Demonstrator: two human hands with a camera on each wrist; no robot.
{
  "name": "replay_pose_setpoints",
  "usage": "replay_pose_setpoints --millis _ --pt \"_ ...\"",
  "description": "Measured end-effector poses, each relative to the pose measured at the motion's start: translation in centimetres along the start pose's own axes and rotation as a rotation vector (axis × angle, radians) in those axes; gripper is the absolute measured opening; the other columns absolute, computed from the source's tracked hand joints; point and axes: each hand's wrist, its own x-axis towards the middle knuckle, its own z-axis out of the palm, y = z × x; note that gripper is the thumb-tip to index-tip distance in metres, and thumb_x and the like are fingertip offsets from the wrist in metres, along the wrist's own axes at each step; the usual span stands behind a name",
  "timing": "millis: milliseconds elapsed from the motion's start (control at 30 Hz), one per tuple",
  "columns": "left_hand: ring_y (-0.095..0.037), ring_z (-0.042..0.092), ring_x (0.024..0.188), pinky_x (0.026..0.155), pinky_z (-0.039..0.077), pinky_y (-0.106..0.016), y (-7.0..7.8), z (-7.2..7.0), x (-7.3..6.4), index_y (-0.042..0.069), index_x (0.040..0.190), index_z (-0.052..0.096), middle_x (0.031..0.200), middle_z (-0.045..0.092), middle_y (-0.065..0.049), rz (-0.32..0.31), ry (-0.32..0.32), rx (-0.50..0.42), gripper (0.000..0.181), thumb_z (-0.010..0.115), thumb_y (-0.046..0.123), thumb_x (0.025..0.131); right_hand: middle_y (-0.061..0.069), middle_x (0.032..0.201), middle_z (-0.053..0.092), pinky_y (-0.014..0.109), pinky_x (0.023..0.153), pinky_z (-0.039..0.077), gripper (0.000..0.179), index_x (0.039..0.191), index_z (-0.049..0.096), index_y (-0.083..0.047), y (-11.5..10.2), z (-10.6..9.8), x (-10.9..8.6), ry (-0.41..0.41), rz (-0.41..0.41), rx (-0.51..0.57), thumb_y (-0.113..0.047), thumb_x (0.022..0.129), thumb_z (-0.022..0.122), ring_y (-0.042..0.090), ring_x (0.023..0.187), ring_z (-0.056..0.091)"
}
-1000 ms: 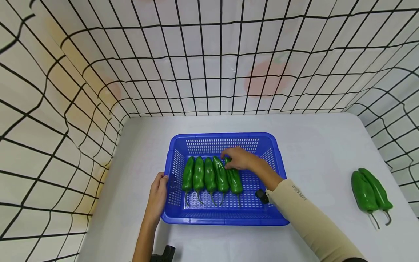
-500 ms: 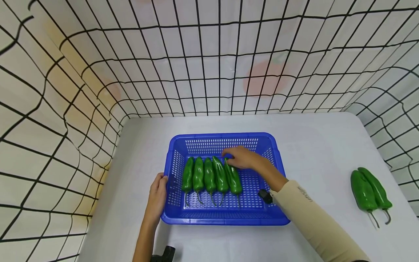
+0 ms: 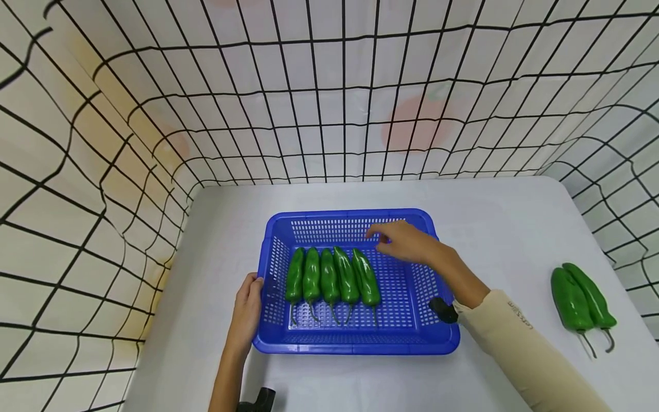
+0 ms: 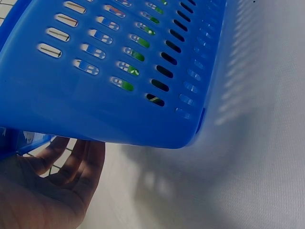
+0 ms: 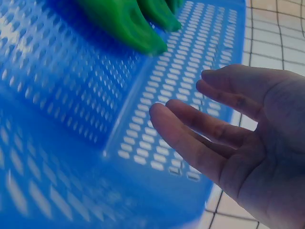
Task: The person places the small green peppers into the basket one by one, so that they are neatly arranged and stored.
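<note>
A blue plastic basket (image 3: 355, 348) stands on the white table. Several green peppers (image 3: 329, 277) lie side by side in its left and middle part, stems toward the near side. My left hand (image 3: 248, 303) grips the basket's left rim; in the left wrist view its fingers (image 4: 88, 167) go behind the rim. Over the basket's back right part, my right hand (image 3: 404, 240) holds nothing, its fingers loosely bent. The right wrist view shows this hand (image 5: 238, 138) apart from the nearest pepper (image 5: 131, 26).
Two more green peppers (image 3: 582, 303) lie together on the table at the far right. A black wire mesh (image 3: 319, 123) rises along the back and both sides. The white tabletop (image 3: 494, 229) surrounds the basket.
My right hand has let go of the rightmost pepper in the basket and moved off to the right. The peppers stay in place. My left hand stays on the rim.
</note>
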Motion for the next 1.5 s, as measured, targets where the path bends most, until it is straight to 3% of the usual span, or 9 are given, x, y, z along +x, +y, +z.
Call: replay_pose_setpoints --millis 267,533,767,967,1233,1500 --pt "-0.031 0.062 0.088 0.07 0.054 -0.036 -0.1 0.0 -0.1 0.004 0.124 0.051 0.113 0.058 -0.021 -0.001 0.005 0.001 0.038 0.031 0.031 0.107 0.015 0.106 0.068 0.041 0.075 0.053 0.032 0.126 0.063 -0.003 1.4 -2.4 -3.0 0.077 0.028 0.018 -0.006 0.094 0.059 0.025 0.091 0.065" --pt "-0.03 0.06 0.085 0.068 0.052 -0.034 -0.2 0.0 -0.1 0.004 0.122 0.052 0.109 0.057 -0.021 -0.005 0.011 0.014 0.037 0.031 0.031 0.107 0.013 0.108 0.065 0.046 0.08 0.053 0.03 0.127 0.063 -0.006 3.0 -4.8 -6.6 0.169 0.138 0.049 -0.014 0.098 0.059 0.031 0.099 0.061" --pt "-0.029 0.06 0.085 0.069 0.051 -0.034 -0.2 0.0 0.0 0.003 0.122 0.052 0.109 0.057 -0.021 -0.011 0.011 0.012 0.038 0.031 0.031 0.107 0.015 0.108 0.066 0.043 0.075 0.051 0.03 0.127 0.062 -0.007 5.1 -6.4 -9.6 0.231 0.224 0.008 -0.018 0.099 0.059 0.032 0.096 0.061" --pt "-0.03 0.06 0.085 0.069 0.052 -0.034 -0.3 0.0 -0.1 0.003 0.122 0.052 0.11 0.058 -0.021 -0.014 0.016 0.01 0.038 0.031 0.031 0.107 0.016 0.108 0.066 0.034 0.07 0.051 0.034 0.128 0.059 -0.005 8.0 -7.0 -12.5 0.226 0.304 -0.007 -0.022 0.099 0.061 0.028 0.091 0.062" --pt "-0.029 0.059 0.085 0.069 0.051 -0.034 -0.4 0.1 -0.1 0.004 0.121 0.052 0.108 0.057 -0.021 -0.015 0.014 0.012 0.038 0.031 0.031 0.107 0.013 0.1 0.067 0.028 0.061 0.051 0.031 0.126 0.058 -0.002 13.3 -7.2 -18.2 0.223 0.383 -0.025 -0.019 0.1 0.06 0.016 0.078 0.06" --pt "-0.031 0.06 0.088 0.072 0.053 -0.036 -0.4 0.1 -0.2 0.002 0.123 0.051 0.111 0.057 -0.022 -0.004 0.018 0.021 0.038 0.03 0.03 0.107 0.034 0.098 0.062 0.038 0.056 0.052 0.027 0.116 0.057 0.009 16.9 -6.5 -21.6 0.279 0.498 -0.088 -0.01 0.097 0.057 0.034 0.074 0.064"
